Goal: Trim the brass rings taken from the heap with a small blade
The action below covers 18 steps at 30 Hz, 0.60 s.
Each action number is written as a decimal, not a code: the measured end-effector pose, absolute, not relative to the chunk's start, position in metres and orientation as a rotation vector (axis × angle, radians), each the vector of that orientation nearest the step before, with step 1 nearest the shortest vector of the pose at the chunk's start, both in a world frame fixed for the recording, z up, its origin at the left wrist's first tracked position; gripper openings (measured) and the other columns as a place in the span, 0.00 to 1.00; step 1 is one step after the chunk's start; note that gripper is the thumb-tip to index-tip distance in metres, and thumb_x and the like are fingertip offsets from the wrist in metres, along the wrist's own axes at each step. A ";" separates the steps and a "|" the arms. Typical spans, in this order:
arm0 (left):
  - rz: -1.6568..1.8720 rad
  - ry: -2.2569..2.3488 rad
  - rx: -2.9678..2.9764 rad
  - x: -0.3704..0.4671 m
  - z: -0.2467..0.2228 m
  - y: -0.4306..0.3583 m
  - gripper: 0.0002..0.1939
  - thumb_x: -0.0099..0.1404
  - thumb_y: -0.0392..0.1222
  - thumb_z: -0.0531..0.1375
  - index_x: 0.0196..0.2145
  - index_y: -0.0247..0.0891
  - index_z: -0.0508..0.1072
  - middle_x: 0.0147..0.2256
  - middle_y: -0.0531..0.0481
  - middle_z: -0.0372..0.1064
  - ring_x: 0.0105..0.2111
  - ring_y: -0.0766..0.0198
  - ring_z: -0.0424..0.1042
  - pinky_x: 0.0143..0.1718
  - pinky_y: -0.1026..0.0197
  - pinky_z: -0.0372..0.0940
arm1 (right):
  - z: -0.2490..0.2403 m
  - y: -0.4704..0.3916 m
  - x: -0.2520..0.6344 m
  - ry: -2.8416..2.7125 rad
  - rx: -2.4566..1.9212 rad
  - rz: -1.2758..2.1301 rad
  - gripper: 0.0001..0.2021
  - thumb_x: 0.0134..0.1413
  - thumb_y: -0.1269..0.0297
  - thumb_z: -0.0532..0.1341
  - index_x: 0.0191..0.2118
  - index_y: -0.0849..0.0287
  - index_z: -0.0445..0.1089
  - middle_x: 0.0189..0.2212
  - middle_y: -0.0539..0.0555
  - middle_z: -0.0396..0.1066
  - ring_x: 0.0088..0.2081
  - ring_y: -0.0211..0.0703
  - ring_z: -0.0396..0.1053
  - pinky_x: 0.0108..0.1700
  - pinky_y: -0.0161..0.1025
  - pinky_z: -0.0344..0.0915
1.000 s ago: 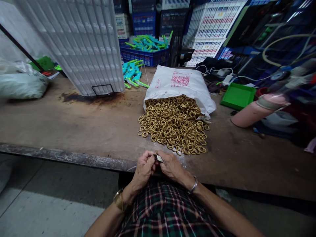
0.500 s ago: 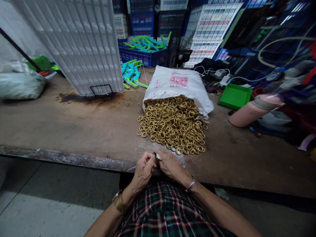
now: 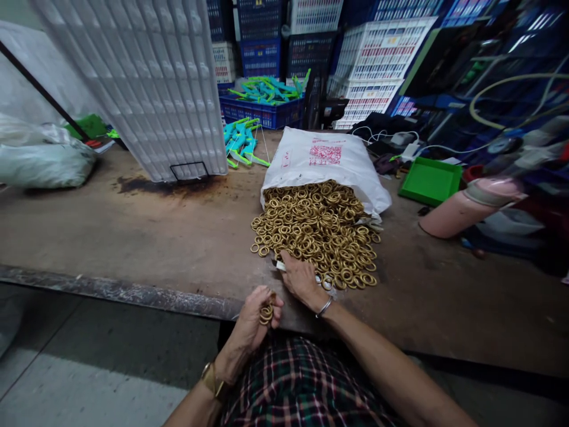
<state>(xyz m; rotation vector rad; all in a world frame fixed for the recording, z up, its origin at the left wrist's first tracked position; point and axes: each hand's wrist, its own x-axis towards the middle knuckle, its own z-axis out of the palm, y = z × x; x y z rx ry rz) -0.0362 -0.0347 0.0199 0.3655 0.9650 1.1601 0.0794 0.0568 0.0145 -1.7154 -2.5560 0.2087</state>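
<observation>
Several brass-coloured rings (image 3: 266,314) rest in the curled fingers of my left hand (image 3: 254,318), just above the table's front edge. My right hand (image 3: 303,281) reaches over the near edge of a heap of such rings (image 3: 315,228). Between its thumb and fingers sits a small white tool with a dark tip (image 3: 278,264), perhaps a little knife; most of it is hidden in the hand. Behind the hands, the heap spills from the mouth of a white woven sack (image 3: 326,155) with red print, lying on its side.
On the brown table (image 3: 178,237) a translucent ribbed panel (image 3: 151,89) stands upright at left. Teal-and-green plastic parts (image 3: 242,142) lie behind it. At right are a green tray (image 3: 431,181) and a pink cylinder (image 3: 469,207). Stacked crates (image 3: 377,53) line the back.
My hands were together at the table's front edge and have come apart. The right one moved forward to the heap with the white tool; the left turned, showing the rings in it.
</observation>
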 end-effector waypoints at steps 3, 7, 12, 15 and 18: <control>1.131 0.912 0.248 -0.041 0.019 -0.033 0.11 0.55 0.43 0.60 0.36 0.37 0.65 0.24 0.52 0.66 0.19 0.70 0.63 0.16 0.70 0.56 | 0.013 0.060 0.074 -2.583 -1.766 0.183 0.12 0.55 0.66 0.51 0.46 0.56 0.56 0.33 0.55 0.72 0.32 0.44 0.70 0.30 0.34 0.53; 1.138 0.843 0.170 -0.044 0.019 -0.030 0.10 0.52 0.41 0.62 0.32 0.34 0.68 0.25 0.52 0.66 0.22 0.70 0.66 0.17 0.70 0.58 | 0.013 0.061 0.074 -2.576 -1.771 0.218 0.11 0.56 0.65 0.50 0.45 0.56 0.55 0.33 0.56 0.72 0.32 0.44 0.70 0.31 0.35 0.53; 1.169 0.866 0.069 -0.045 0.018 -0.029 0.09 0.52 0.40 0.63 0.26 0.33 0.67 0.26 0.51 0.67 0.25 0.68 0.69 0.18 0.70 0.62 | 0.012 0.057 0.083 -2.586 -1.636 0.297 0.12 0.53 0.67 0.51 0.45 0.57 0.57 0.34 0.56 0.72 0.32 0.44 0.69 0.30 0.35 0.51; 1.178 0.868 0.085 -0.046 0.017 -0.028 0.08 0.52 0.38 0.63 0.26 0.34 0.67 0.27 0.51 0.68 0.26 0.68 0.70 0.18 0.70 0.63 | 0.011 0.051 0.090 -2.621 -1.567 0.319 0.15 0.50 0.69 0.52 0.46 0.58 0.58 0.35 0.55 0.71 0.33 0.44 0.68 0.30 0.36 0.51; 1.158 0.856 0.096 -0.047 0.018 -0.027 0.08 0.51 0.36 0.63 0.28 0.34 0.67 0.28 0.51 0.68 0.27 0.68 0.71 0.19 0.71 0.63 | 0.010 0.045 0.097 -2.626 -1.570 0.339 0.16 0.48 0.71 0.52 0.46 0.58 0.59 0.37 0.56 0.71 0.34 0.43 0.67 0.31 0.36 0.50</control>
